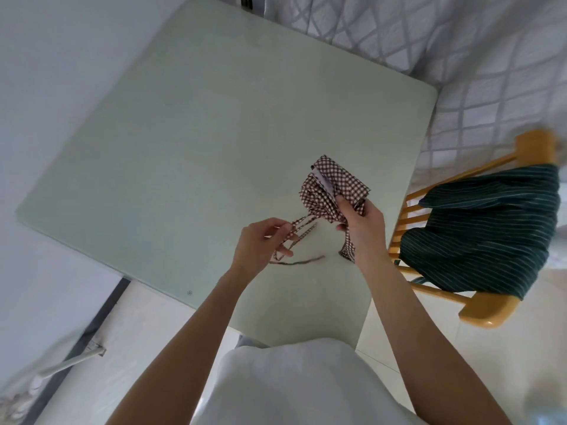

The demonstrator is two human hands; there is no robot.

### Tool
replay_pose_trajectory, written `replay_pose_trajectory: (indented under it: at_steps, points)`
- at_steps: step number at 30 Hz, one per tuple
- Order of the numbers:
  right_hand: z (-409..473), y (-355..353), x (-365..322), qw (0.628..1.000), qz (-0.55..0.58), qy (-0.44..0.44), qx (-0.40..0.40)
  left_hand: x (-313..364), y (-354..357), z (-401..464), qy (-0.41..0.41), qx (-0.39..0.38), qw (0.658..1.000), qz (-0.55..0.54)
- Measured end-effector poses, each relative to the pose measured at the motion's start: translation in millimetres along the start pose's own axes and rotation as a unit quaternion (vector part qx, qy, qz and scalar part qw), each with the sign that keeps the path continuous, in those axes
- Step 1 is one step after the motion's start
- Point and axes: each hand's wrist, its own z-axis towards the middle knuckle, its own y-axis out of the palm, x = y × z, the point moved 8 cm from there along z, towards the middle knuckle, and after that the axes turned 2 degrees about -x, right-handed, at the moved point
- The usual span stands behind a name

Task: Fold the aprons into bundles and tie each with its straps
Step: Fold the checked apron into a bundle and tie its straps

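Checked apron [334, 191]: brown-and-white gingham, gathered into a loose bundle, held up over the near right part of the worktop [171, 142].
Right hand [363, 223]: fingers curled round the lower end of the bundle, gripping it; a fabric tail hangs below the wrist.
Straps [299, 230]: thin checked ties running left from the bundle to the other hand.
Left hand [260, 245]: fingers bent, pinching the straps, which loop round them; it is left of and nearer than the bundle.
Striped apron [484, 228]: dark green with thin pale stripes, draped over a wooden chair [487, 311] right of the worktop.
Worktop: pale green, square, with rounded corners.
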Motion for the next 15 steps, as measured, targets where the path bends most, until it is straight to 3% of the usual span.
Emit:
replay_pose_trajectory:
  at_steps: [2, 5, 8, 10, 12, 14, 15]
  points:
    - [-10, 3, -10, 0.992, -0.096, -0.074, 0.036, 8, -14, -5, 0.057, 0.029, 0.986, 0.152]
    - [-27, 9, -26, 0.952, -0.224, -0.181, 0.102, 30, -22, -11, 0.212, 0.041, 0.919, 0.331]
    - [-33, 15, -37, 0.888, -0.376, -0.236, 0.122, 34, -32, -10, 0.197, -0.027, 0.901, 0.386]
    - [-34, 31, -39, 0.826, -0.489, -0.275, 0.040, 42, -43, -8, 0.207, -0.066, 0.893, 0.395]
    - [-39, 56, -30, 0.776, -0.547, -0.292, -0.115, 64, -55, -8, 0.258, -0.059, 0.888, 0.377]
    - [-50, 79, -20, 0.766, -0.516, -0.288, -0.254, 80, -64, 1, 0.269, -0.066, 0.911, 0.306]
    - [-56, 86, -20, 0.793, -0.453, -0.280, -0.295, 83, -66, 7, 0.254, -0.083, 0.929, 0.255]
